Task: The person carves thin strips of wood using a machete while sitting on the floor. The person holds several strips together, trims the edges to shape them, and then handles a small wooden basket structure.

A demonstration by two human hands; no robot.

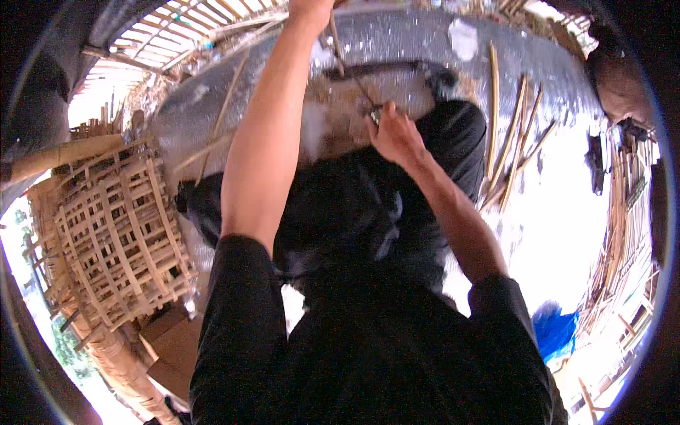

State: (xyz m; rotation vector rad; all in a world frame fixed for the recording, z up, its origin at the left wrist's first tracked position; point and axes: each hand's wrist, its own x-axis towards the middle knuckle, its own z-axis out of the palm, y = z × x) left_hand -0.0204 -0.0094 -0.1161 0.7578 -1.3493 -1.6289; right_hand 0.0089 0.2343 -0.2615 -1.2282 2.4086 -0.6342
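My left hand (312,10) reaches far forward and is partly cut off by the top edge. A thin brown bamboo strip (335,37) runs down from it toward the right hand. My right hand (399,133) is closed in front of my right knee, around a thin dark tool (366,93) that could be a knife. Its tip points up and left, close to the strip's lower end; whether the two touch, I cannot tell. My dark-trousered legs (333,205) are folded beneath my arms.
A woven bamboo lattice (117,230) stands at the left. Several bamboo sticks (494,106) lie at the right on a shiny grey sheet (397,39). Blue plastic (554,331) lies low on the right; another person's limb (623,85) shows at the upper right.
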